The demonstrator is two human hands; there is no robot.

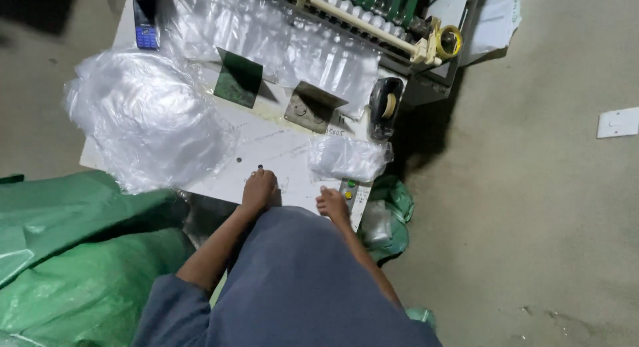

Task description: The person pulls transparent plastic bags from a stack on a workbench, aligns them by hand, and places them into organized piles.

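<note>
The left hand (259, 189) rests on the near edge of the white table (266, 154), fingers curled together, holding nothing. The right hand (332, 204) lies just beside the button panel (350, 190) at the table's near corner, fingers loosely bent, empty. A small clear bag (347, 158) sits just beyond the panel.

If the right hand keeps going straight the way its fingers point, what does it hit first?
The right hand rests at the near edge of the white table, by a small button panel. Its fingers point away from the person, so it would probably meet the small crumpled clear plastic bag first; depth is uncertain.
</note>
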